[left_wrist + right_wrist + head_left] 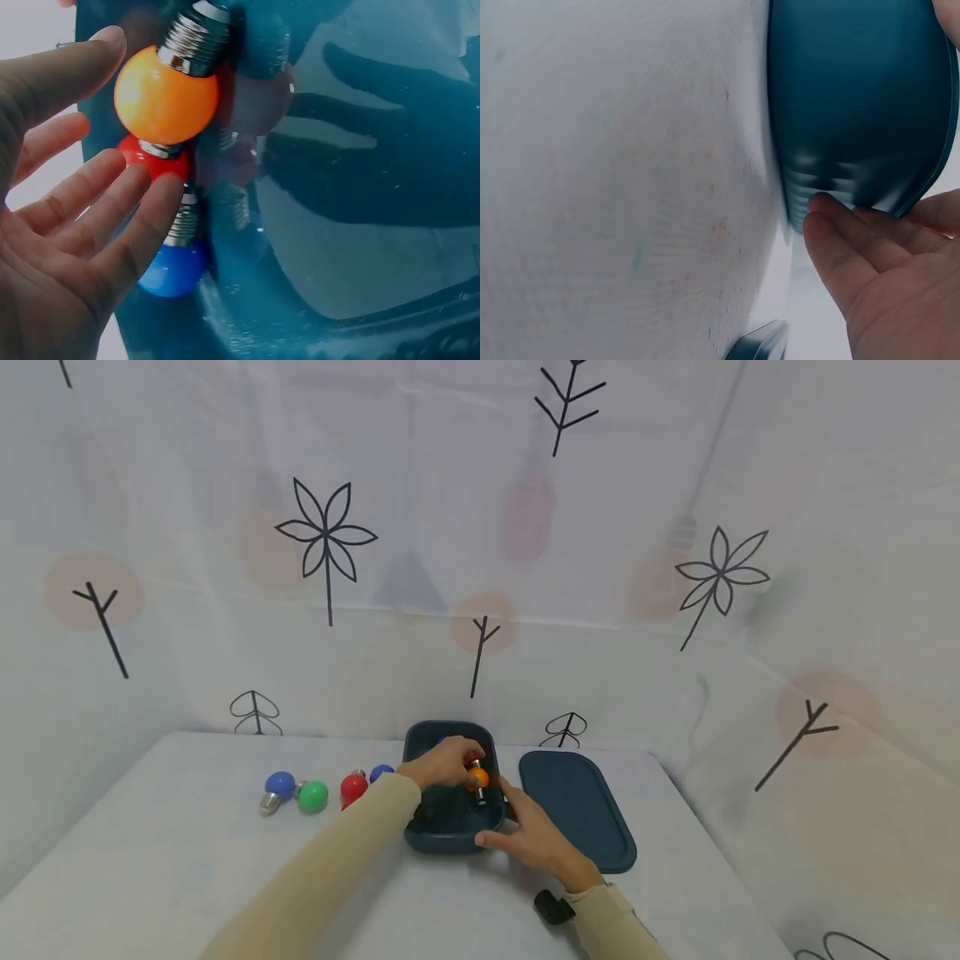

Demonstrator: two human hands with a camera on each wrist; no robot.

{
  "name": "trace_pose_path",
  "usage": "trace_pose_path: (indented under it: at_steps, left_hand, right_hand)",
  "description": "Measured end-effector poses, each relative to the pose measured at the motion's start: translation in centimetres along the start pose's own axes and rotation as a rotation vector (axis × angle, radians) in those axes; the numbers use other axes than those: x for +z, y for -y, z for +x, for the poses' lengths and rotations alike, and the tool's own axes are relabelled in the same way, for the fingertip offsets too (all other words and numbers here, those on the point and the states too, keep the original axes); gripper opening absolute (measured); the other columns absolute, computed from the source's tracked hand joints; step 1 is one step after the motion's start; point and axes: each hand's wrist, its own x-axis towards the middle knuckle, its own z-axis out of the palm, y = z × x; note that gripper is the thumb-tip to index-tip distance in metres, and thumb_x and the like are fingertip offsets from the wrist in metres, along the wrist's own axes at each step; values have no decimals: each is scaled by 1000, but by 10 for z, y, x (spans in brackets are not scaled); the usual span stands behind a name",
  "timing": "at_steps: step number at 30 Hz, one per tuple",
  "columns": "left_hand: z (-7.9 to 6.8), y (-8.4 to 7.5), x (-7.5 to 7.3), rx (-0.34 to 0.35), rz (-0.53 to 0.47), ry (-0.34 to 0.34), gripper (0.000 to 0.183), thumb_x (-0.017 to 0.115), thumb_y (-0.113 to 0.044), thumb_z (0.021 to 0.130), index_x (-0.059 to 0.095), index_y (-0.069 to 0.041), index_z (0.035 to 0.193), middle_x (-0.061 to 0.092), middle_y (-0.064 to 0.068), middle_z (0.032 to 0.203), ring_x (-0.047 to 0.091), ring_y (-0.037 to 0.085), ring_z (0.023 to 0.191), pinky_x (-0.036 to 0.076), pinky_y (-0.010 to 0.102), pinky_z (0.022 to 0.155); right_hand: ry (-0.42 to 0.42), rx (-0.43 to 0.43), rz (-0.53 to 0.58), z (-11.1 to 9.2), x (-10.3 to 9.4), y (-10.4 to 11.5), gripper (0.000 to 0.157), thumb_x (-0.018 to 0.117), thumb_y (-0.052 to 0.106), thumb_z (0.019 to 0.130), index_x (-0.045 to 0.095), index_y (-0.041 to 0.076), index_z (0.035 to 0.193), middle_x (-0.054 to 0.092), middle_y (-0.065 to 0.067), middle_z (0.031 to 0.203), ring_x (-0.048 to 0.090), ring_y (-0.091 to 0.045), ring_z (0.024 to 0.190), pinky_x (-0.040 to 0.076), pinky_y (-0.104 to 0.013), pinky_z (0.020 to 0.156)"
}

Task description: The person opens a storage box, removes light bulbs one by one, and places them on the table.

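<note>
A dark teal box (444, 843) stands on the table with light bulbs inside. My left hand (444, 762) reaches over it, fingers loosely extended and spread. In the left wrist view, its fingertips overlap a red bulb (159, 160), and the thumb tip is right beside an orange bulb (165, 97). A blue bulb (176, 270) lies below these two, along the box wall. My right hand (532, 835) rests against the near right corner of the box. In the right wrist view, its fingers (855, 236) lie fairly straight along the outer wall.
Left of the box lie a blue bulb (281, 786), a green bulb (312, 797), a red bulb (354, 787) and another blue bulb (382, 772), the last partly behind my left arm. A flat teal lid (577, 810) lies to the right. Patterned cloth (405, 677) hangs behind the table.
</note>
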Motion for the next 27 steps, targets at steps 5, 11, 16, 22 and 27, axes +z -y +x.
trace_pose_path:
  at_steps: [5, 11, 16, 22, 27]
  left_hand:
    - [0, 2, 3, -2, -54, -2, 44, 77, -16, 81, 62, -7, 121, 61, 10, 113, 56, 20, 94, 51, 36, 87]
    - [0, 2, 9, -17, -82, -1, 41, 77, -15, 81, 64, -8, 119, 62, 12, 116, 57, 21, 95, 50, 39, 90]
    - [2, 5, 14, -50, -98, -11, 37, 76, -16, 82, 65, -10, 117, 62, 10, 117, 55, 20, 94, 48, 39, 92]
    - [4, 6, 16, -54, -114, -20, 35, 76, -15, 82, 67, -11, 116, 62, 7, 116, 54, 19, 92, 48, 37, 90]
    - [4, 5, 16, -60, -112, -16, 35, 76, -14, 82, 67, -11, 115, 61, 7, 114, 54, 18, 90, 51, 35, 85]
  right_hand:
    - [-1, 13, -22, 1, 0, 1, 96, 70, 45, 84, 14, 11, 154, 24, -13, 154, 47, -27, 128, 39, -46, 103]
    - [-2, 17, -40, 2, 1, -1, 96, 71, 45, 83, 15, 13, 154, 25, -12, 154, 46, -25, 128, 39, -45, 103]
    - [-1, 14, -25, 1, 0, 0, 96, 71, 45, 83, 15, 13, 154, 26, -11, 153, 47, -25, 128, 39, -45, 104]
    - [-2, 5, -14, 0, 0, -1, 95, 71, 44, 83, 15, 11, 153, 26, -12, 153, 47, -25, 127, 40, -45, 103]
    - [-3, 17, -17, -1, -1, 0, 95, 71, 44, 83, 16, 12, 153, 27, -12, 153, 47, -26, 127, 39, -46, 104]
